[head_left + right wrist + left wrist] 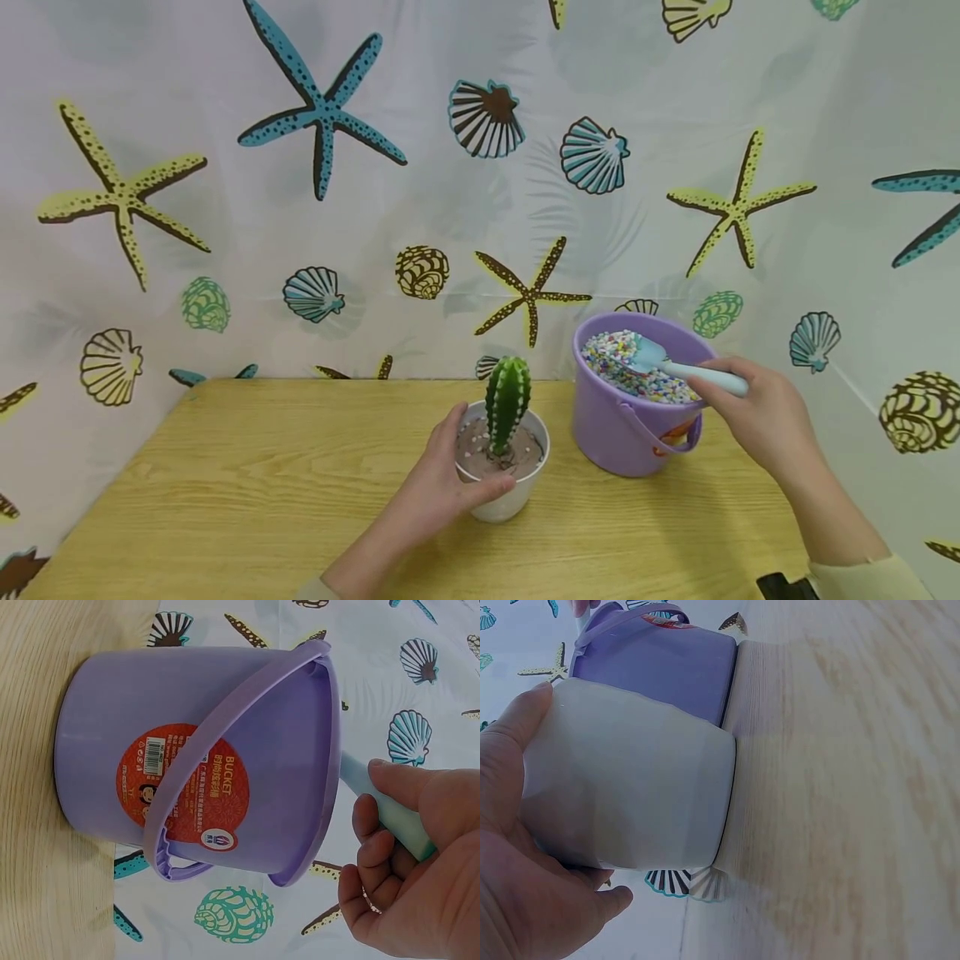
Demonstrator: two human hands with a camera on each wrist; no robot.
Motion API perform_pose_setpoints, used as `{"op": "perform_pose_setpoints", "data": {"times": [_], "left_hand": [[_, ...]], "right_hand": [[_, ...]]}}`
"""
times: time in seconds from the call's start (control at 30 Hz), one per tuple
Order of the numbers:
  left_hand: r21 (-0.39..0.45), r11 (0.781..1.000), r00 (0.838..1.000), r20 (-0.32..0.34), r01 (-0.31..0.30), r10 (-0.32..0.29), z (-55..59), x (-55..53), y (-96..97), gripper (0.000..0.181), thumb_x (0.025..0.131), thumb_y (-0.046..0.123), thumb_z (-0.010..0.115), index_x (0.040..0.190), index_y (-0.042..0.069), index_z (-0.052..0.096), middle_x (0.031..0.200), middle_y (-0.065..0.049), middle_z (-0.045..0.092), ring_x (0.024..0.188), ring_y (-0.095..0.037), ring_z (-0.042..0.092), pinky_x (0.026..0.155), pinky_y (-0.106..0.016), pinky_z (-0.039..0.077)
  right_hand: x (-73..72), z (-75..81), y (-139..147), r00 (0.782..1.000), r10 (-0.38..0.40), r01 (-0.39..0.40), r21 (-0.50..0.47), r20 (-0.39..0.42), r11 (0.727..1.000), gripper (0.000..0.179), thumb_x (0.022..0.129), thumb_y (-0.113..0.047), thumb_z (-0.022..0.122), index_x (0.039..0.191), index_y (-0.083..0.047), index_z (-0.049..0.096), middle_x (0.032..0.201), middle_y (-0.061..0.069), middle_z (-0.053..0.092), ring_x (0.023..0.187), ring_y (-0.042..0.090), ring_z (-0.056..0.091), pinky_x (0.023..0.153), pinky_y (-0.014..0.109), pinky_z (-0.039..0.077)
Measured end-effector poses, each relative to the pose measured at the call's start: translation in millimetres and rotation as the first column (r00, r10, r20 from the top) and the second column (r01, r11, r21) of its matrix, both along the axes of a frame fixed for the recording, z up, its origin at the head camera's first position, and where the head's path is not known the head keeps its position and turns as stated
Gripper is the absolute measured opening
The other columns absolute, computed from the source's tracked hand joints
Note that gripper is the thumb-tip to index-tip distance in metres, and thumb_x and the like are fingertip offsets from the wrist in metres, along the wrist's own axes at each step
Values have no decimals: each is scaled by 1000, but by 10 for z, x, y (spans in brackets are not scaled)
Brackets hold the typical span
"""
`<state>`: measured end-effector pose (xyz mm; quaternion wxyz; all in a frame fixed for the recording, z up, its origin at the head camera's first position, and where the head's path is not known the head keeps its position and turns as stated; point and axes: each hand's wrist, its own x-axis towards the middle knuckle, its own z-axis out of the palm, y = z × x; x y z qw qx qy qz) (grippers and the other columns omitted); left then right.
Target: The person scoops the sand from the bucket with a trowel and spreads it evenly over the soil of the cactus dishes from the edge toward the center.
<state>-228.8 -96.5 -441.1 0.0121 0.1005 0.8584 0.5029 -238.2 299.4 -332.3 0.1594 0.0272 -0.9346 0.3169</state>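
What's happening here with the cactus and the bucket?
Someone's left hand grips the white pot that the cactus grows in, on a wooden table. Their right hand holds a blue scoop, its head at the coloured pellets in the purple bucket, which stands to the pot's right.

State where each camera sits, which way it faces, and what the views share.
Head: worn on the head, facing forward and down at the cactus in its white pot and the purple bucket; left hand and right hand both show.
Left wrist: worn on that wrist, facing the pot's side, picture turned sideways; the left hand shows round the pot.
Right wrist: worn on that wrist, facing the bucket's red label, also sideways; the right hand shows, holding the scoop.
Shared: head and left wrist both show pot and bucket.
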Motion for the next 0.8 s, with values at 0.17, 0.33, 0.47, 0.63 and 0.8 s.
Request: {"op": "perform_pose_setpoints", "data": {"times": [0.17, 0.33, 0.47, 0.63, 0.8], "left_hand": [[-7, 1000, 1000, 9, -5, 5, 4, 1, 5, 128, 86, 61, 92, 177, 14, 16, 178, -23, 24, 158, -47, 35, 123, -69, 35], [-17, 1000, 1000, 22, -11, 12, 11, 2, 16, 129, 85, 61, 93, 178, 14, 17, 178, -23, 25, 158, -48, 36, 123, -69, 36], [-25, 1000, 1000, 18, -14, 15, 8, -1, 16, 129, 84, 61, 93, 177, 15, 17, 178, -22, 25, 158, -47, 36, 122, -69, 36], [-18, 1000, 1000, 11, -11, 11, 6, 0, 5, 129, 85, 60, 93, 177, 14, 17, 177, -23, 25, 158, -47, 36, 123, -68, 35], [-15, 1000, 1000, 8, -5, 6, 4, 4, 2, 129, 85, 60, 93, 177, 14, 17, 177, -23, 26, 157, -48, 37, 123, -69, 36]], "right_hand": [[37, -38, 4, 1000, -8, 8, -29, -7, 1000, 53, 108, -52, 71, 136, -7, 75, 116, 18, 74, 84, 28, 58, 63, 36, 47], [72, -75, 6, 1000, -24, 24, -58, -3, 998, 52, 107, -53, 71, 135, -9, 76, 109, 15, 72, 77, 26, 55, 59, 35, 46], [90, -91, 6, 999, -33, 32, -70, -1, 997, 53, 107, -55, 71, 134, -9, 76, 107, 15, 71, 74, 25, 54, 56, 34, 46], [109, -102, 3, 999, -35, 35, -96, 0, 995, 55, 106, -57, 71, 135, -10, 76, 111, 16, 71, 76, 25, 53, 57, 34, 45], [141, -105, 7, 999, -43, 43, -111, -2, 993, 55, 105, -58, 71, 134, -12, 77, 111, 16, 71, 75, 24, 52, 57, 34, 45]]}}
